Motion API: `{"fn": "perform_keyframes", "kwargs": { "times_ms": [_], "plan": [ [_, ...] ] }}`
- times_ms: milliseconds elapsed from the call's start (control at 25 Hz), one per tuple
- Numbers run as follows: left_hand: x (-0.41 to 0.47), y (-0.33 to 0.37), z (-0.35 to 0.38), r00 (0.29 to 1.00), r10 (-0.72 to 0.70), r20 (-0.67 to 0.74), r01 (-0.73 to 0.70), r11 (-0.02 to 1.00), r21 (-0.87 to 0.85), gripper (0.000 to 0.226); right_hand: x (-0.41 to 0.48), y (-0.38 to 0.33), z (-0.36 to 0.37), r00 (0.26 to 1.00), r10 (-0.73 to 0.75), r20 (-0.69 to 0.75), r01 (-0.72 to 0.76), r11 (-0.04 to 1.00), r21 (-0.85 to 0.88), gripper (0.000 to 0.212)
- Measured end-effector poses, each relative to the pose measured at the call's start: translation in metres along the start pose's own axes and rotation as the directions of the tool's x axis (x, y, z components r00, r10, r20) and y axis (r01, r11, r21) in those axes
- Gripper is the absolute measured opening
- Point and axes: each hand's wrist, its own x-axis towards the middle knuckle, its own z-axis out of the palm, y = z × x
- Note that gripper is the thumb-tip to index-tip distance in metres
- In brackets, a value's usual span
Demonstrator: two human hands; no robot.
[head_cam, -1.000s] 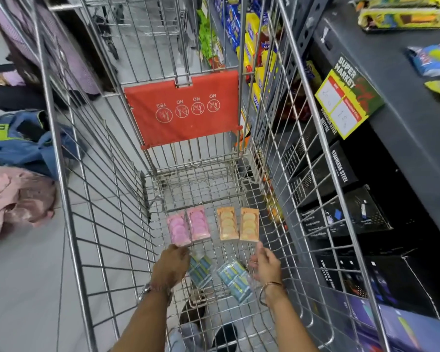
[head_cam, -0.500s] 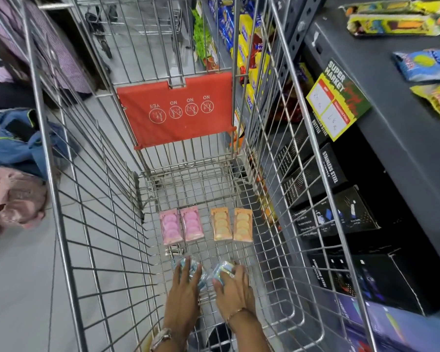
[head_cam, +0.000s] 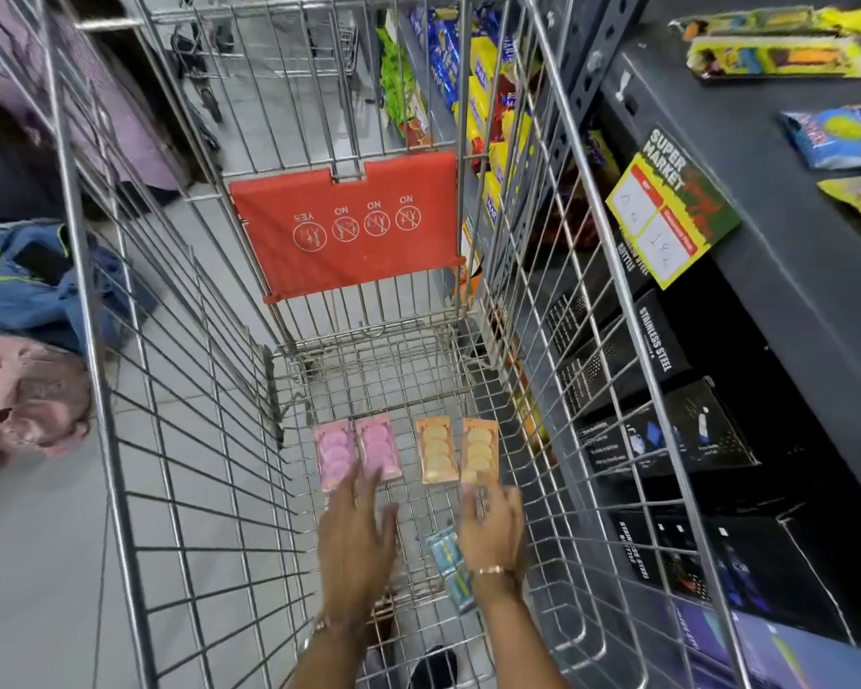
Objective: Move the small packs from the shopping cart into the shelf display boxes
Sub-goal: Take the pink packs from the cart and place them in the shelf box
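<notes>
Presently, four small packs are laid in a row on the wire floor of the shopping cart (head_cam: 279, 489), in the lower centre of the frame: two pink packs (head_cam: 356, 452) side by side, then two orange packs (head_cam: 456, 449) to their right. A blue pack (head_cam: 447, 559) is seen lower down, partly covered by the right hand (head_cam: 490, 532).

The left hand (head_cam: 356, 534) is extended with fingers spread and released; its fingertips (head_cam: 364, 482) overlap the near edges of the pink packs, though whether contact is made cannot be told because of motion blur. The right hand is likewise open, nothing being grasped, with its fingertips just beside the near end of the right orange pack.

No pack has been lifted, and no display box is identified in view; the grey shelf (head_cam: 766, 241) is seen at the right of the frame, beyond the cart's side wall.

The following faults are judged possible:

- A flat pack may be pushed forward along the wire instead of being lifted, if pressure is applied from above without an edge being caught.
- A corner may be snagged in the grid openings, or a pack tipped through a gap.
- If two packs are taken in one hand, the outer one may be dropped while being carried over the cart's side wall.
- The blue pack may be overlooked, as it is hidden beneath the wrist.
</notes>
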Motion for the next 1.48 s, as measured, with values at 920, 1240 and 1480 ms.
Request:
{"fn": "perform_keyframes", "kwargs": {
  "times_ms": [920, 1240, 1480],
  "plan": [
    [0.099, -0.014, -0.043, 0.923, -0.363, 0.126, 0.377, 0.798, -0.47, 0.053, 0.024, -0.094, 0.032, 0.988, 0.099, 0.12, -0.138, 0.915, 0.378, 0.026],
    [0.036, 0.182, -0.211, 0.973, 0.154, 0.174, 0.04, 0.627, -0.778, 0.021, -0.124, -0.104, -0.195, 0.977, 0.091, -0.195, 0.104, 0.595, 0.797, 0.024],
    [-0.09, 0.346, -0.291, 0.784, 0.619, 0.036, -0.216, 0.326, -0.92, 0.024, -0.259, -0.069, -0.322, 0.818, 0.23, -0.527, 0.375, 0.481, 0.792, 0.023]
  ]
}}
